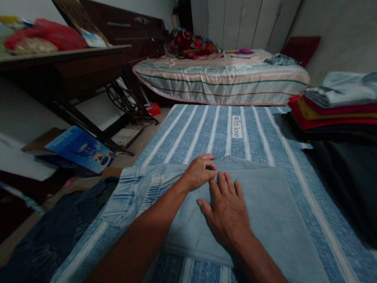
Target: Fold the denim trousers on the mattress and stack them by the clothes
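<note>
A light blue piece of clothing (273, 212) lies flat on a blue and white striped sheet (206, 129). Under its left side lies a pair of light denim jeans (132, 192). My left hand (199, 171) rests on the top edge of the blue garment with its fingers curled, pinching the fabric. Beside it my right hand (228, 210) lies flat on the garment, fingers stretched out and pressing down.
A stack of folded clothes (335, 106) sits at the right. Dark cloth (347, 181) lies below it. A bed (220, 78) stands ahead. A treadle sewing table (67, 67) and a blue box (81, 149) stand at the left. Dark denim (50, 232) lies at the lower left.
</note>
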Demonstrator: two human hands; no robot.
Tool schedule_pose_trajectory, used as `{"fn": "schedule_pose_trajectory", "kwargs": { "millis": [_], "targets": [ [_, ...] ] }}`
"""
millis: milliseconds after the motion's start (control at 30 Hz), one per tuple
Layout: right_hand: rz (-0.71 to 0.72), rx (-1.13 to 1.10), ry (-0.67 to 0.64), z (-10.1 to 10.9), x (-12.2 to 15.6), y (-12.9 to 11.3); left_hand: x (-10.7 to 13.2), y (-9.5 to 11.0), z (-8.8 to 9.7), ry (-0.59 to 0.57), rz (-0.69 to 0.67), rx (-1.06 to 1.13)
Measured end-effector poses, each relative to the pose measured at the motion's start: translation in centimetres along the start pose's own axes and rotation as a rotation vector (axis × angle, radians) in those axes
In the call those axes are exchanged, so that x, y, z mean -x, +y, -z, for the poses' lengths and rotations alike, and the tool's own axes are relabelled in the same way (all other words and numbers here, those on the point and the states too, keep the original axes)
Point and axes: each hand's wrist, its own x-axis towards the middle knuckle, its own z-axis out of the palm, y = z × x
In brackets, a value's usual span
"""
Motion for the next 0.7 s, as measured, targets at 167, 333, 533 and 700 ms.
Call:
{"fn": "schedule_pose_trajectory", "kwargs": {
  "millis": [167,333,533,700],
  "targets": [
    [-0.001,0.013,-0.004,-0.1,0.1,0.1,0.0,-0.7,-0.2,0.042,-0.028,0.052],
    [-0.004,0.027,0.006,-0.2,0.3,0.0,0.0,-1.1,-0.3,0.111,-0.011,0.096],
    [0.004,0.053,0.018,-0.3,0.3,0.1,0.3,-0.7,-0.4,0.079,-0.036,0.011],
    [0.01,0.076,0.025,-0.6,0.4,0.3,0.5,-0.3,0.0,0.017,-0.039,-0.026]
  ]
}}
